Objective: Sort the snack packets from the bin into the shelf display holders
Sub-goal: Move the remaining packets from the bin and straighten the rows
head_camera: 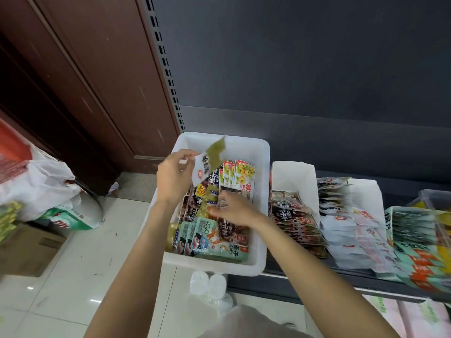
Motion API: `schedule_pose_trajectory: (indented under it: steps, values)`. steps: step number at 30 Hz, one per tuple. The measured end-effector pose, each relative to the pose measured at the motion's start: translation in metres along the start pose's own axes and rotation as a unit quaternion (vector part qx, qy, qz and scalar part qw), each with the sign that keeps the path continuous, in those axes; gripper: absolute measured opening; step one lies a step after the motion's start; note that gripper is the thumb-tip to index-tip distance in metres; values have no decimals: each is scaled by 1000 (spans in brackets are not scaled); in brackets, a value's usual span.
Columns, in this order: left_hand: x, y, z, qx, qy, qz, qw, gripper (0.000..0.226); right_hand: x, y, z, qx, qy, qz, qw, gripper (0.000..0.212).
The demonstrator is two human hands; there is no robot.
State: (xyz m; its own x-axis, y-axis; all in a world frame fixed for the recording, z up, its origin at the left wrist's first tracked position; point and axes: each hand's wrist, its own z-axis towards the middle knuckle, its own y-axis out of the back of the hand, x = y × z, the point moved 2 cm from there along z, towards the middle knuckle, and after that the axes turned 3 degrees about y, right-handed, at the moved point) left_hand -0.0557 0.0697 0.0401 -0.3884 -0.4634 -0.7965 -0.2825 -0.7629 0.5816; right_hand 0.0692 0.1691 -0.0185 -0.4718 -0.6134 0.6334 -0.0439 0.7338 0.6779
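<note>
Spanning the dark shelf [317, 147], a row of white display holders [292, 176] stands to the right of the white bin [264, 152], each holder already lined with overlapping packets. The bin sits at the shelf's left end and carries a mixed heap: fruit-printed packets [240, 175] standing at the back, teal packets [210, 240] lying at the front.

The left hand [174, 176] is raised over the bin's back left corner, its fingers pinching a white-and-green packet [206, 164], whose long axis tilts up and away toward the shelf back; motion blur hides its far end. The right hand [234, 208] is down in the heap near the bin's right side, fingertips seemingly nipping a small silvery packet [225, 203], though the blur leaves that grip uncertain.

The holders lie to the right, so the right hand is nearer them; the left hand's packet would have to cross the bin.
</note>
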Motion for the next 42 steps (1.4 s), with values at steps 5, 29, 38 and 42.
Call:
schedule_pose_trajectory:
  steps: [5, 29, 38, 42]
  values:
    - [-34, 12, -2, 88, -5, -95, 992, 16, -9, 76, -63, -368, 65, 85, 924, 41]
    - [-191, -165, -54, 255, -237, -69, 935, 17, -115, 180, -185, -503, 142, 345, 780, 29]
    - [-179, -209, -45, 128, -324, 39, 936, 17, -174, 189, -146, -447, 126, 365, 807, 18]
    - [-163, -214, -47, 193, -255, 21, 947, 19, -183, 186, -133, -428, 99, 346, 829, 15]
